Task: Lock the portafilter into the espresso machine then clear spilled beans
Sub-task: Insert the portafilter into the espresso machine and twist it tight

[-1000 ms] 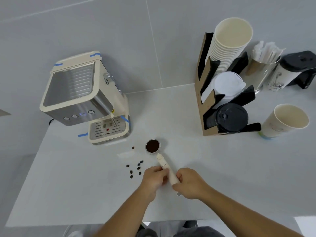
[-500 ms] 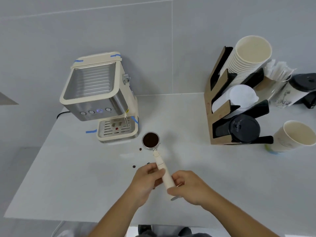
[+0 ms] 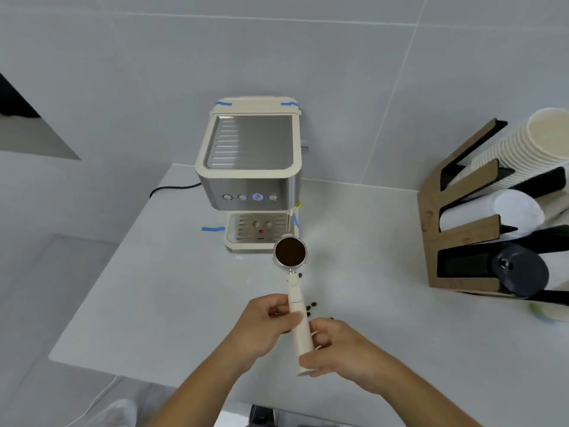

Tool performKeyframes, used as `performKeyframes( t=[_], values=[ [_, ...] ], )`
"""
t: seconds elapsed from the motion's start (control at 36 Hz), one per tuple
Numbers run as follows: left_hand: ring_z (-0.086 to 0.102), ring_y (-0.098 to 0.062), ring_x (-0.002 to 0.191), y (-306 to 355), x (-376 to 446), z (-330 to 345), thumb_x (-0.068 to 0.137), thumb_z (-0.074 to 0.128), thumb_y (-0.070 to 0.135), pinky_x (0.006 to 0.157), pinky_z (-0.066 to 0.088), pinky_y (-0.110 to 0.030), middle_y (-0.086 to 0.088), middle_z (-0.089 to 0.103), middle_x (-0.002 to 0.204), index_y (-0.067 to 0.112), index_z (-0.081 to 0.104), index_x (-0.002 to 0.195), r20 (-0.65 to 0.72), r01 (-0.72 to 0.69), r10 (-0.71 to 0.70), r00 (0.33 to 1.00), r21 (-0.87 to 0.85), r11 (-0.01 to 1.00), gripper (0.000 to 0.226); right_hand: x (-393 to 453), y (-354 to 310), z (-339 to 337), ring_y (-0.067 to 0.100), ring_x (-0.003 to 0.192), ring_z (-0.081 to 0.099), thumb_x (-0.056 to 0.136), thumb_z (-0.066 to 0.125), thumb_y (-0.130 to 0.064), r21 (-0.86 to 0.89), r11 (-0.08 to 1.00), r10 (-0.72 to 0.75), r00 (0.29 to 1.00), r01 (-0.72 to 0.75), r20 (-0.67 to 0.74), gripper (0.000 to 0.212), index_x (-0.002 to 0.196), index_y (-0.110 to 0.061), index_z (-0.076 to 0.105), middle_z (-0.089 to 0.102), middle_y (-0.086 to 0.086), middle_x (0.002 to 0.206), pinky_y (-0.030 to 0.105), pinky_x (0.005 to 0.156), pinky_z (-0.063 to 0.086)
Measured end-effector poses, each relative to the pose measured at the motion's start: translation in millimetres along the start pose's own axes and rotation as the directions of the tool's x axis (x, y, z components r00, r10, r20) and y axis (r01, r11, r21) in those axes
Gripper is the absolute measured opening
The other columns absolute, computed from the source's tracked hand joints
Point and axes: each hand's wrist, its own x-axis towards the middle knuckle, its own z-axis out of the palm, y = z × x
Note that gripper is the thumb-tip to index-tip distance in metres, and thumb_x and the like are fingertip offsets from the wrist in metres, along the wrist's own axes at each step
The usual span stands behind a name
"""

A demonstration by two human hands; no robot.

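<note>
A: The espresso machine (image 3: 250,180) sits behind; the portafilter (image 3: 291,252) is held just before its tray, full of grounds.

B: Left hand (image 3: 261,326) and right hand (image 3: 341,346) both grip the handle. Tilt it and grounds join the beans (image 3: 311,306).

Bare white counter (image 3: 160,297) lies open left of the espresso machine (image 3: 251,174). Portafilter (image 3: 291,253) basket hangs just in front of the drip tray (image 3: 257,226), partly blocking the gap under the button panel. Loose beans (image 3: 311,306) dot the counter right of the handle. Cup rack (image 3: 455,232) walls off the far right
</note>
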Motion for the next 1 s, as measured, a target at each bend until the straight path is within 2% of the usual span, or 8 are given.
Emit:
performKeyframes(
  t=[0.14,0.36,0.5,0.61,0.72,0.83,0.92,1.0],
  values=[
    [0.071,-0.020,0.095,-4,-4,-30,0.084,0.072,0.014,0.090,0.056,-0.032,-0.005,0.077,0.098,0.017,0.075,0.100,0.041,-0.013,0.012,0.999,0.034,0.999,0.016,12,-17,23,0.011,0.081,0.071,0.069,0.078,-0.008,-0.035,0.999,0.032,0.996,-0.029,0.079,0.049,0.115,-0.018,0.064,0.068,0.001,0.090,0.032,0.078,0.061],
    [0.071,-0.010,0.092,-13,1,-71,0.082,0.074,0.022,0.082,0.054,-0.020,0.003,0.077,0.096,0.030,0.076,0.098,0.076,-0.028,0.023,0.997,0.068,0.997,0.018,34,-30,52,0.014,0.085,0.070,0.068,0.078,-0.005,0.007,0.997,0.081,0.992,-0.082,0.097,0.057,0.120,-0.018,0.061,0.064,0.003,0.092,0.039,0.080,0.061],
    [0.070,-0.003,0.090,-19,5,-106,0.084,0.073,0.029,0.088,0.055,-0.024,0.007,0.075,0.098,0.035,0.072,0.101,0.021,0.007,-0.010,1.000,0.135,0.991,0.018,49,-37,63,0.020,0.085,0.072,0.071,0.077,0.001,0.083,0.990,0.105,0.990,-0.113,0.089,0.044,0.110,-0.012,0.064,0.070,0.005,0.089,0.044,0.084,0.060],
    [0.069,-0.001,0.091,-14,2,-134,0.085,0.072,0.032,0.083,0.052,-0.016,0.009,0.075,0.099,0.040,0.071,0.097,-0.039,-0.025,0.033,0.999,0.184,0.983,0.015,58,-39,68,0.022,0.093,0.072,0.067,0.079,0.000,0.124,0.985,0.116,0.992,-0.122,0.055,0.050,0.112,-0.014,0.062,0.072,0.010,0.099,0.044,0.082,0.061],
    [0.067,0.006,0.088,12,-1,-160,0.086,0.071,0.030,0.070,0.046,-0.003,0.011,0.074,0.097,0.040,0.071,0.100,-0.113,-0.113,0.141,0.984,0.224,0.968,0.017,67,-45,72,0.027,0.101,0.071,0.066,0.080,0.000,0.150,0.981,0.119,0.992,-0.123,0.035,0.060,0.119,-0.016,0.059,0.071,0.014,0.106,0.044,0.080,0.061],
    [0.065,0.011,0.086,51,-2,-175,0.087,0.071,0.026,0.065,0.044,-0.001,0.023,0.074,0.089,0.041,0.070,0.095,-0.144,-0.261,0.307,0.941,0.269,0.927,0.017,74,-60,70,0.028,0.103,0.069,0.070,0.079,0.001,0.126,0.984,0.122,0.992,-0.124,0.027,0.053,0.118,-0.014,0.059,0.070,0.014,0.109,0.041,0.077,0.061],
    [0.065,0.011,0.087,79,0,-180,0.086,0.071,0.022,0.069,0.044,0.000,0.024,0.074,0.088,0.039,0.070,0.096,-0.141,-0.359,0.420,0.896,0.326,0.875,0.019,77,-70,68,0.025,0.100,0.069,0.072,0.077,0.001,0.114,0.986,0.121,0.992,-0.122,0.022,0.048,0.115,-0.012,0.060,0.068,0.011,0.108,0.039,0.075,0.061],
    [0.063,0.010,0.096,106,5,-185,0.087,0.069,0.028,0.078,0.043,-0.001,0.026,0.068,0.102,0.045,0.065,0.098,-0.110,-0.427,0.514,0.851,0.425,0.798,0.021,80,-80,66,0.024,0.096,0.069,0.072,0.076,0.003,0.103,0.988,0.111,0.994,-0.113,0.024,0.049,0.117,-0.008,0.059,0.068,0.010,0.107,0.040,0.075,0.061]
  ],
)
